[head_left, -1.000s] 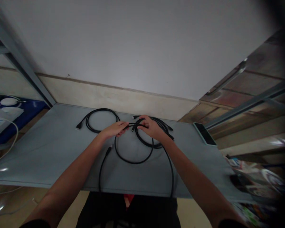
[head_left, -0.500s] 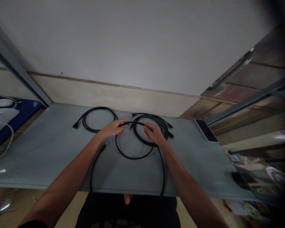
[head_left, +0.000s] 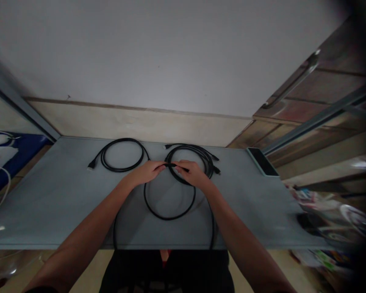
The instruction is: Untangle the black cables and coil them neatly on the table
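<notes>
One black cable (head_left: 170, 165) is held near the middle of the table (head_left: 79, 203), its short span between the hands running left to right, close to level. The left hand (head_left: 148, 171) has its fingers closed on the span's left end; the right hand (head_left: 191, 174) has its fingers pinched on the right end, fingertips near each other. Neither hand is clearly nearer. A round loop (head_left: 170, 219) lies on the person's side of the fingers; its join to the span is hidden. The right coil (head_left: 210, 162) sits just beyond the right hand, its left edge overlapped in view by the span; contact cannot be determined. The left coil (head_left: 118, 170) lies beyond and left of the left hand.
</notes>
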Demonstrator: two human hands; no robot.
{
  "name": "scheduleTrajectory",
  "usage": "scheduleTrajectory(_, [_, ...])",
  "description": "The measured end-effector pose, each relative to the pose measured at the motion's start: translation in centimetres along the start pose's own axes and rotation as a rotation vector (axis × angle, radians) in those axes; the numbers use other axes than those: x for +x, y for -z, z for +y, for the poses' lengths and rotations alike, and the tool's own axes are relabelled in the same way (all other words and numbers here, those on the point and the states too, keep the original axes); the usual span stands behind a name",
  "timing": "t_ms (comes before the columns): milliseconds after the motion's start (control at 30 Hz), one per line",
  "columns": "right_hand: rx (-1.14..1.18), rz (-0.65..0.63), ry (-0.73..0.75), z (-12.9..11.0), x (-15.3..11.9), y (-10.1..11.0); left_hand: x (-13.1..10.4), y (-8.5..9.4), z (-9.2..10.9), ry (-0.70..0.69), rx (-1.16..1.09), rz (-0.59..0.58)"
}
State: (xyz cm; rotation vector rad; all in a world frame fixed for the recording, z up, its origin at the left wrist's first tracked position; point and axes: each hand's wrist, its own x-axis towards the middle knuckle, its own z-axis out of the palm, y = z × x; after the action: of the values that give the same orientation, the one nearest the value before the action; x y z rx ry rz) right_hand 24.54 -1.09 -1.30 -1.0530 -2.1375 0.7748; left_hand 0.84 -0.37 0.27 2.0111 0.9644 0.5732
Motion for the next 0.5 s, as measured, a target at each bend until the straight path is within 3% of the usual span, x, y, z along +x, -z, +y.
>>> scheduleTrajectory(100, [0.063, 0.030, -0.037, 0.4, 0.0, 0.0, 0.2, 0.3, -0.3, -0.019, -0.016, 0.022])
scheduleTrajectory(267, [0.244, 0.080, -0.190, 1.0, 0.1, 0.7, -0.1, 1.5, -1.6, 0.152, -0.072, 0.032])
scheduleTrajectory(500, [0.354, 0.181, -0.321, 0.2, 0.2, 1.6, 0.1, 1.5, -2.5, 0.183, -0.372, 0.044])
